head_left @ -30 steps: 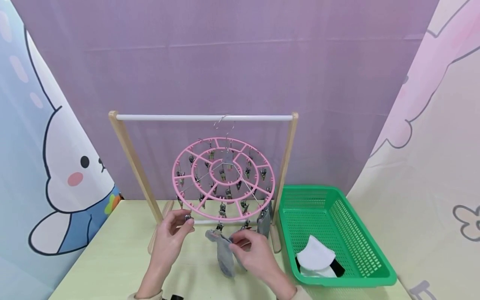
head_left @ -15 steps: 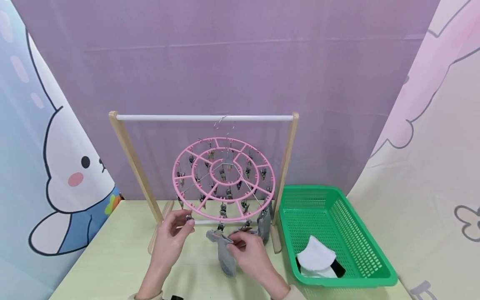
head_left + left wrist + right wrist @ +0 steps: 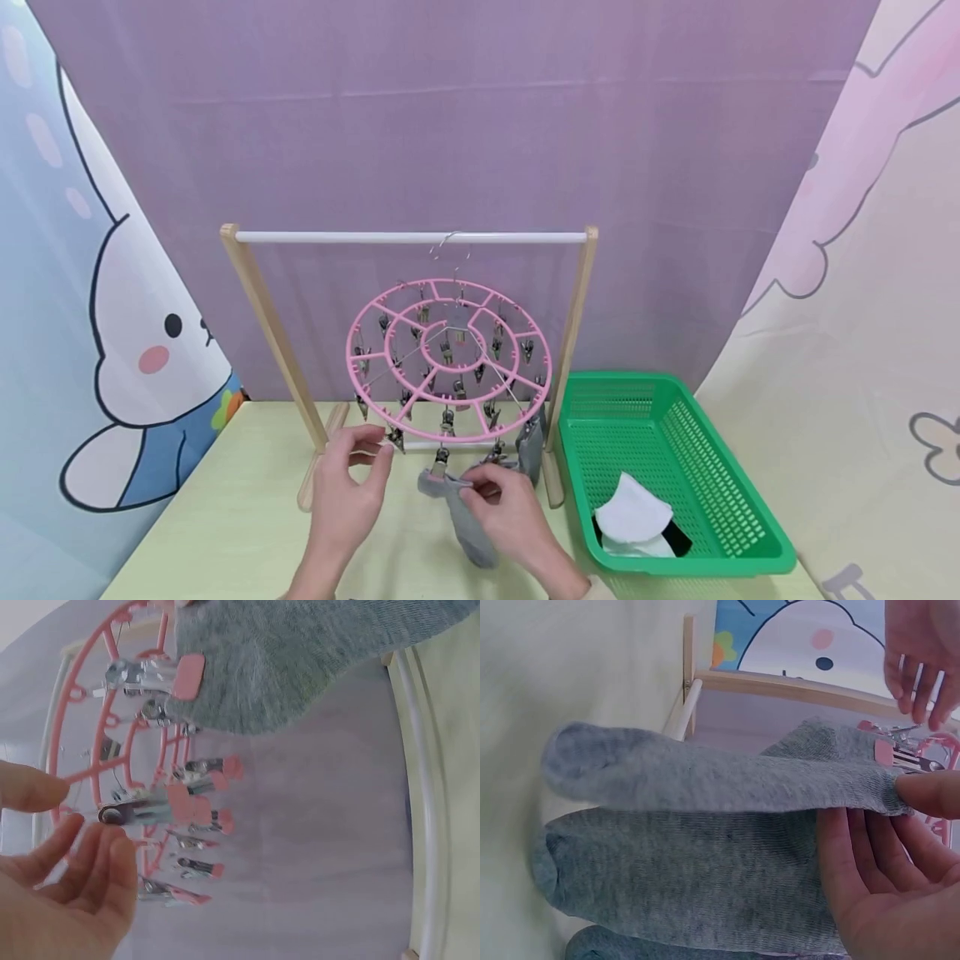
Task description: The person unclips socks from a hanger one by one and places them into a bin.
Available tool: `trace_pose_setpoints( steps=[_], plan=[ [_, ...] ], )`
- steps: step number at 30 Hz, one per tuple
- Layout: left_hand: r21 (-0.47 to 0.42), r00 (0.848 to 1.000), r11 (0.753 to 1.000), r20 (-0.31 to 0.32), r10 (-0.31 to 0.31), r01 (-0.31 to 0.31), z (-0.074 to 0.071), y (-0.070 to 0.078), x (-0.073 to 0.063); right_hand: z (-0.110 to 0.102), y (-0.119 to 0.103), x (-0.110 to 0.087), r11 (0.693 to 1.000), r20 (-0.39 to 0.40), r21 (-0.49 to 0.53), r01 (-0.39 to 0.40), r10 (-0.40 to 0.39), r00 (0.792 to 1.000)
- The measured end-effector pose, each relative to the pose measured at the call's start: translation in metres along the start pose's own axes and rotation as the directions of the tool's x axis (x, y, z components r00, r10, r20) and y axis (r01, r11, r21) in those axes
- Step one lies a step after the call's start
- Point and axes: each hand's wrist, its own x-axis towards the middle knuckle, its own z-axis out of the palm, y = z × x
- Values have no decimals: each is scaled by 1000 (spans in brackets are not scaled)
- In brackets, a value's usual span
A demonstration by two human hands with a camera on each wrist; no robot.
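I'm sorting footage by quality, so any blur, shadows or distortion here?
Head: evenly lit, faint soft shadows on the table; left wrist: the white bar bows, probably lens distortion, and the farther clips look fuzzy; right wrist: dimmer, with the gray sock held by the right hand blurred toward its toe.

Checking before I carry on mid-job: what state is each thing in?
Left hand: fingers relaxed, holding nothing.
Right hand: pinching the front sock by its cuff.
Front sock: clipped, hanging.
Clip beside left hand: bare.
Right sock: hanging.
Hanger: hung on the rack.
Rack: upright.
Basket: upright, uncovered.
White cloth: in basket, partly covering black cloth.
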Motion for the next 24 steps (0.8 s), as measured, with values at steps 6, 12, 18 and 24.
trace_pose_setpoints(
  steps=[6,12,18,24],
  plan=[
    [-6,990,990,30,140,-139,8,7,-4,-4,-3,-1,1000,15,18,17,-17,1000],
    [-71,979,997,205,1,14,16,9,-7,-8,-6,-3,998,22,46,30,-31,999],
    [-132,905,963,392,-166,234,23,11,-5,-12,-6,-3,996,43,91,14,-18,999],
    [-160,857,941,479,-191,299,28,11,-1,-14,-7,-4,993,54,118,19,-26,998]
  ],
)
